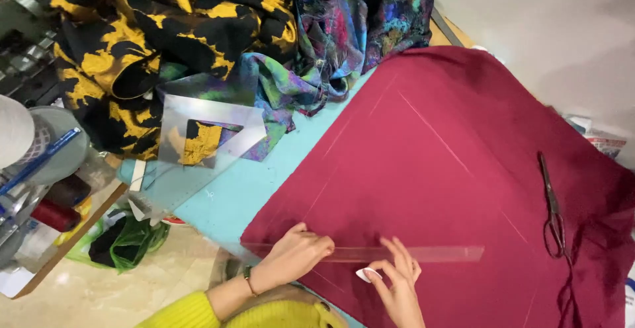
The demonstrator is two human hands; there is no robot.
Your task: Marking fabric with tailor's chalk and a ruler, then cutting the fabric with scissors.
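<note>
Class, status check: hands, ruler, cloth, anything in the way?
Left hand pressing clear ruler flat on red cloth. Right hand pinching white chalk beside ruler. Scissors lie clear, far right.

The red cloth (450,169) runs off the picture's lower and right edges, so its full shape cannot be told. It hides the surface (231,196) beneath it. The white chalk (367,275) is mostly covered by the right hand's fingers (397,262). The clear ruler (410,254) disappears under the left hand (297,252)
</note>
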